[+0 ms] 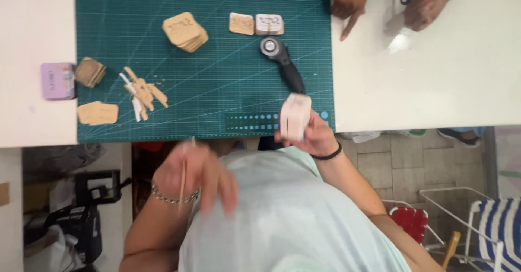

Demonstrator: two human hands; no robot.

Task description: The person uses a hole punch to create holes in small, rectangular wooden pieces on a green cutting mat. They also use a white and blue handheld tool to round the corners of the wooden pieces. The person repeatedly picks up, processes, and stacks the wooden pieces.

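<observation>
a: when you look at the right hand (315, 137), what do the fingers do?

b: they are closed around a small white stack of cards (296, 116), held up over the near edge of the green cutting mat (217, 93). a black band is on that wrist.

a: and the left hand (198, 174)?

b: it is blurred, but the fingers curl on a thin wooden stick (183, 182), low before the pale shirt, off the mat.

a: what lies further out?

b: a rotary cutter (282, 60) just behind the white stack, then brown card piles (184, 32), cut scraps (142, 93) and a purple tin (57, 80) at the left. another person's hands (347, 1) rest on the white table (434, 87).
</observation>
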